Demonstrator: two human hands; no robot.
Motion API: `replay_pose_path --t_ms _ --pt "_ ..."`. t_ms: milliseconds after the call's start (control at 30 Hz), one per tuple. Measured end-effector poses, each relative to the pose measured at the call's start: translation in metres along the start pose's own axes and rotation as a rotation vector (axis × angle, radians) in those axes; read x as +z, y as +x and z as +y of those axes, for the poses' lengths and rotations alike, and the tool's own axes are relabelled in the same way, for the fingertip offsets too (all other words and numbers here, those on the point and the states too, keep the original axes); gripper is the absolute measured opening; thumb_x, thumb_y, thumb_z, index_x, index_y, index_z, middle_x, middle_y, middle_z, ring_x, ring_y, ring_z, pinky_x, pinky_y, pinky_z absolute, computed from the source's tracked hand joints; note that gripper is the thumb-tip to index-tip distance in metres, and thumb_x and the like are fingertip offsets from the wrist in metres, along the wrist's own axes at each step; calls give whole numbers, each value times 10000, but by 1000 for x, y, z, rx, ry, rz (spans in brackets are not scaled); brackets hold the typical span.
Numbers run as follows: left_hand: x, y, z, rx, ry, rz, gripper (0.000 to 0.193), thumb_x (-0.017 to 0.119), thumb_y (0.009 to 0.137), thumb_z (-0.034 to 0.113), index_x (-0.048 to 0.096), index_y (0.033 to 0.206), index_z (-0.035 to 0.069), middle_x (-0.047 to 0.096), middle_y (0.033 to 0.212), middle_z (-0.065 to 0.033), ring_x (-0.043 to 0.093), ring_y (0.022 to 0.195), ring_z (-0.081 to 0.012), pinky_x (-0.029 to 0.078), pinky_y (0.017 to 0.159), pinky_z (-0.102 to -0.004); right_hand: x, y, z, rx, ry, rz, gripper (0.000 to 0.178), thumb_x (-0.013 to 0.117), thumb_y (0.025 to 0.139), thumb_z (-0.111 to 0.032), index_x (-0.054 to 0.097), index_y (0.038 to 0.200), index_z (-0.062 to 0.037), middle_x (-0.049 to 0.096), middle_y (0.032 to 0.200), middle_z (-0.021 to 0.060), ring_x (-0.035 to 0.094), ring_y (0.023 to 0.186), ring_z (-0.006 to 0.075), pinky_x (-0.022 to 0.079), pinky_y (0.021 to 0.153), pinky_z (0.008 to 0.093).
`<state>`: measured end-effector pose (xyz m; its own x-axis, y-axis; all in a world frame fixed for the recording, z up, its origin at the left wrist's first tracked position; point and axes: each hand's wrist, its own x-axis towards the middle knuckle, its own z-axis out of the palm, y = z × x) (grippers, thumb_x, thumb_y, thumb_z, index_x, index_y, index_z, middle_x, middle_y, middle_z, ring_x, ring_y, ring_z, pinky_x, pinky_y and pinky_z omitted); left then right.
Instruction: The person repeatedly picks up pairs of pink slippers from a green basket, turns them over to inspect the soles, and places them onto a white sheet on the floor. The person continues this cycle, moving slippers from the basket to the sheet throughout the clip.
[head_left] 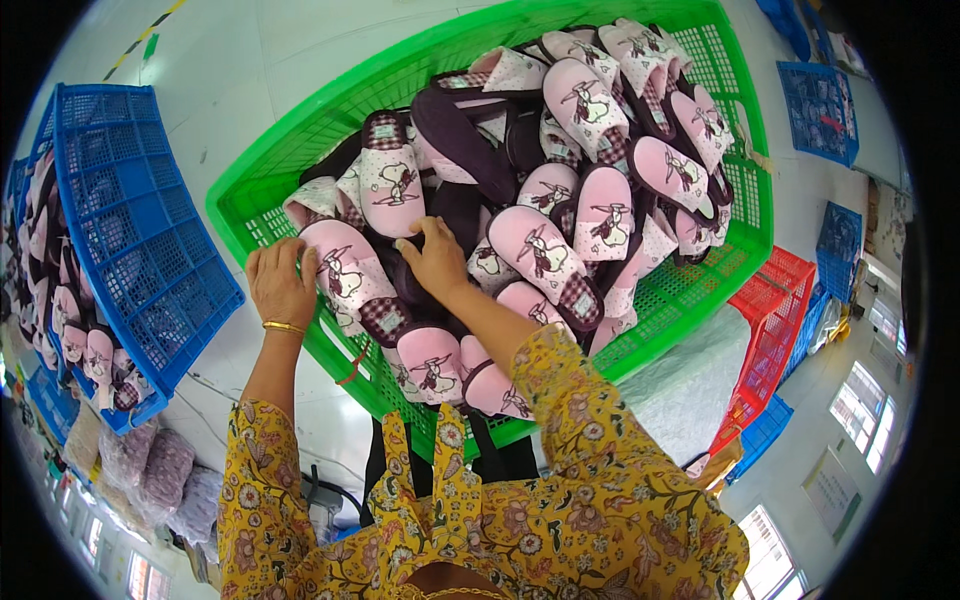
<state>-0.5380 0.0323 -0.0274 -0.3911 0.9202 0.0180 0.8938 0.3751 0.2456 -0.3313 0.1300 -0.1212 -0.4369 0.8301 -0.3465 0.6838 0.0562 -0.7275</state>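
Both my hands are at the left part of a green plastic basket (pixel 640 345) heaped with pink-and-white slippers with cartoon print, checked insoles and dark soles. My left hand (pixel 282 285) lies over the basket's left rim, fingers extended, its thumb beside the toe of a pink slipper (pixel 345 270). My right hand (pixel 437 262) reaches into the heap. Its thumb and fingers are apart, close to the toe of another slipper (pixel 390 190) that lies with its heel away from me. Just by the right hand a dark sole (pixel 465 145) faces up. Neither hand lifts a slipper.
A blue crate (pixel 150 240) stands at the left, with more slippers (pixel 70 320) beyond it. Stuffed bags (pixel 165 470) lie at the lower left. To the right are a red crate (pixel 770 320) and blue crates (pixel 818 110). A red tie (pixel 352 368) hangs on the basket's near rim.
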Motion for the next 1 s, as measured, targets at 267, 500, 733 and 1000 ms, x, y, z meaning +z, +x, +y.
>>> replay_pose_path --t_ms 267,500,733,1000 --pt "0 5 2 -5 37 20 152 596 869 237 612 914 93 645 960 -43 575 920 -233 360 935 -373 -84 125 44 54 -293 529 417 679 751 -162 515 1103 -11 545 1140 198 501 1075 389 409 925 426" --pt "-2 5 1 -14 45 25 159 602 860 235 608 913 84 642 944 -55 575 921 -245 358 941 -381 -92 165 92 419 -522 259 671 784 687 -315 462 1175 13 496 1241 206 467 1178 357 402 996 398" --pt "-1 2 -2 -21 38 5 158 604 861 237 608 905 85 639 932 -57 577 910 -247 364 932 -383 -127 156 95 315 -498 204 396 652 760 -199 543 1074 16 610 1075 247 613 978 392 493 856 437" --pt "-5 3 0 -6 34 33 152 600 869 237 608 899 88 632 913 -55 571 893 -240 367 909 -379 -252 93 17 -18 -215 299 428 575 759 -235 553 1104 18 636 981 257 615 888 417 474 799 454"
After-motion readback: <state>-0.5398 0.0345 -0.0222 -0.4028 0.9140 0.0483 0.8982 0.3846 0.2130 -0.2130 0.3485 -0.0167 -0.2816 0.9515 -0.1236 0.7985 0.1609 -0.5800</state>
